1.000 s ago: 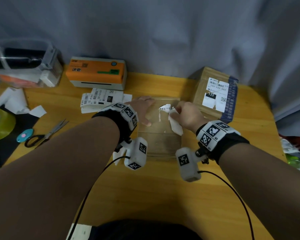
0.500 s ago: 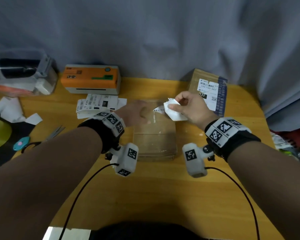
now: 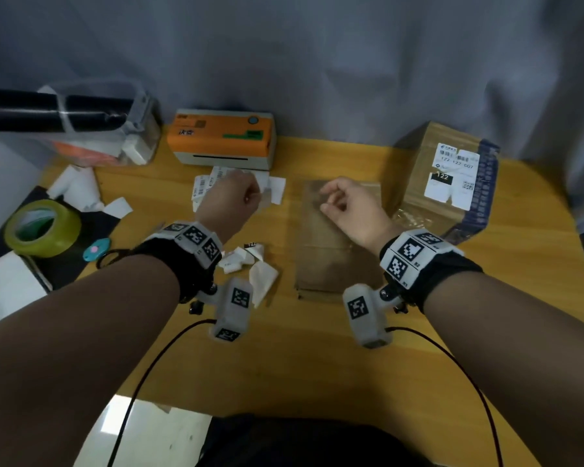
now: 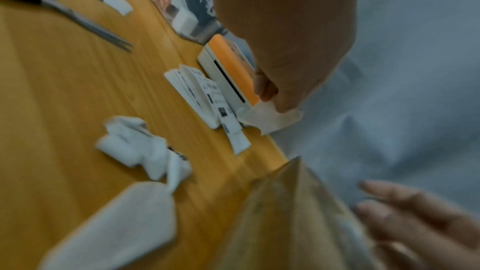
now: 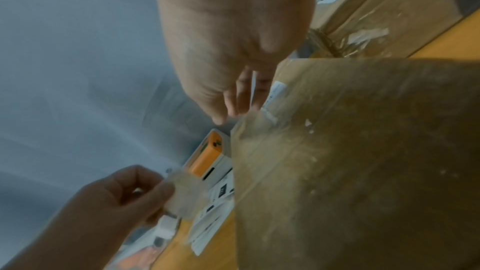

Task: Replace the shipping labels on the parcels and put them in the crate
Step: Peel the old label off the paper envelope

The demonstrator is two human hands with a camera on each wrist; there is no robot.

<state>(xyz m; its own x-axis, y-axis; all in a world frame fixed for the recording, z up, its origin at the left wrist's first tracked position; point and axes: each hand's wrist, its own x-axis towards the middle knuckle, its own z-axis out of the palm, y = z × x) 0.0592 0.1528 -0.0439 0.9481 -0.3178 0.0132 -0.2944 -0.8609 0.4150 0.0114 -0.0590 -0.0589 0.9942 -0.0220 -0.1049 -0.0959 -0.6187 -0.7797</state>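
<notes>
Left hand [image 3: 231,200], upper centre-left of the head view, curled and pinching a thin scrap [image 4: 270,119] above the stack of labels [image 3: 213,183]. Right hand [image 3: 346,205], just right of centre, loosely curled over the far end of the flat parcel [image 3: 331,251], holding nothing clear; a white sliver near the fingers in the right wrist view too blurred to name. Parcel face bare, bits of label remnant [image 5: 274,98] at the far edge. Crumpled old labels [image 3: 250,264] left of the parcel. Boxed parcel [image 3: 449,180] upper right, old label on. Printer [image 3: 221,138] behind the stack. No crate in view.

Probably best: drop the scrap clear, pick off the remnant, lift one fresh label by a corner, lay flat on the bare face, smooth outward from the middle.
</notes>
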